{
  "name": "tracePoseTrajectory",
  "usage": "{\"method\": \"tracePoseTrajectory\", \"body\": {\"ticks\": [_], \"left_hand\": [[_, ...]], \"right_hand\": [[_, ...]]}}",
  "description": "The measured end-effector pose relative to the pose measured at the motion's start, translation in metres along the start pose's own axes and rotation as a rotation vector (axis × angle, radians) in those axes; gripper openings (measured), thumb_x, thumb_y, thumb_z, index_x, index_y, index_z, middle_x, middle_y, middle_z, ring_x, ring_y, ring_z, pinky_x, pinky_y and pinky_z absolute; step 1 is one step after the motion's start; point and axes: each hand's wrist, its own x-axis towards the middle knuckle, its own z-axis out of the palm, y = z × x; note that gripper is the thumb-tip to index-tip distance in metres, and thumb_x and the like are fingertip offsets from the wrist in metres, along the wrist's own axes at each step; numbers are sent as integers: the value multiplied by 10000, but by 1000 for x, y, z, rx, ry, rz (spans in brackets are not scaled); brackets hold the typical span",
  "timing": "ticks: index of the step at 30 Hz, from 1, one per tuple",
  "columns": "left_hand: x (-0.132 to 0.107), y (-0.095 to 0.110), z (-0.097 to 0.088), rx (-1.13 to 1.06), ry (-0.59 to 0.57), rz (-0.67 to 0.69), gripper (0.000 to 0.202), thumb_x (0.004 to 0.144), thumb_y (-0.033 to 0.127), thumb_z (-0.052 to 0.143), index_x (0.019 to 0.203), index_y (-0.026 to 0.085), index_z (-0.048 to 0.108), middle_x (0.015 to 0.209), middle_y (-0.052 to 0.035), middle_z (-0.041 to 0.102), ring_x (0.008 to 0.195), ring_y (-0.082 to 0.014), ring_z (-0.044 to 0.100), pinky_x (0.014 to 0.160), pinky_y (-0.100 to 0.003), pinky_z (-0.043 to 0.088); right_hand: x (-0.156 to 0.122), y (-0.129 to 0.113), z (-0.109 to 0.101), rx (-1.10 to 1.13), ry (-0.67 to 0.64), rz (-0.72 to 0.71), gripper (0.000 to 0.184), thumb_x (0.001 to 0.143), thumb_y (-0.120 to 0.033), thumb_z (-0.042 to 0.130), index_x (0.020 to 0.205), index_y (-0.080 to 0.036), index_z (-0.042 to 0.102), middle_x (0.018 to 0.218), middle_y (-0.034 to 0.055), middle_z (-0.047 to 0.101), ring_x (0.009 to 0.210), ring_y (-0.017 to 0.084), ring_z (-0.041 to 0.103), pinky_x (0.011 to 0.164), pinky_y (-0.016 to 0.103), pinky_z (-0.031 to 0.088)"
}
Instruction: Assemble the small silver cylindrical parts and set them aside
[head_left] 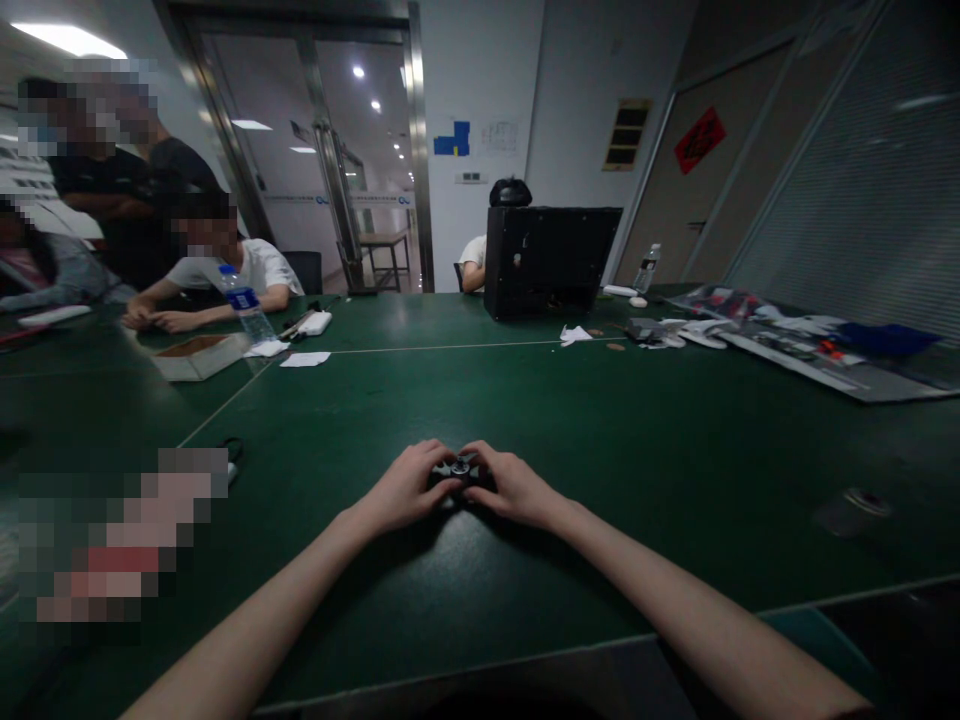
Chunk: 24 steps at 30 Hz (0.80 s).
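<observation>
Between both hands sits a small dark object (460,467) with a round, silver-ringed centre; its exact kind is too small to make out. My left hand (409,487) has its thumb and fingers curled on the left side of it. From the right side, my right hand (521,487) pinches it in the same way. The fingers hide its two sides. Both hands rest at or just above the green tabletop (420,610), close to its near edge.
A dark cylinder (855,512) is at the right. Farther back are a black box-like case (551,262), an open box (199,358), a water bottle (250,308), paper scraps (305,359) and a cluttered board (847,365). Other people are at the far left and behind the case.
</observation>
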Motion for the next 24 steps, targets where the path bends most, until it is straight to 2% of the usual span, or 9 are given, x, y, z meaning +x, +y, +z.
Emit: {"method": "tracePoseTrajectory", "body": {"ticks": [11,18,24], "left_hand": [[0,-2,-1,23,-3,-54,236,905,346,478,1028,180,591,986,-70,588,924,-217,547,835,-340,420],[1,-2,0,30,-3,-68,256,918,346,447,1019,171,604,985,-82,593,934,-223,551,836,-337,429],[2,-2,0,16,3,-65,265,917,359,444,984,168,615,961,-80,603,909,-218,557,823,-335,435]], "right_hand": [[0,2,0,-31,5,-14,453,780,-259,655,1189,-190,473,977,66,657,820,182,628,754,293,471],[0,2,0,-63,7,-20,484,781,-217,635,1236,-174,474,982,79,655,820,183,621,765,295,467],[1,6,3,-65,21,-50,472,783,-180,615,1239,-169,494,1078,101,638,885,189,615,805,304,463]]}}
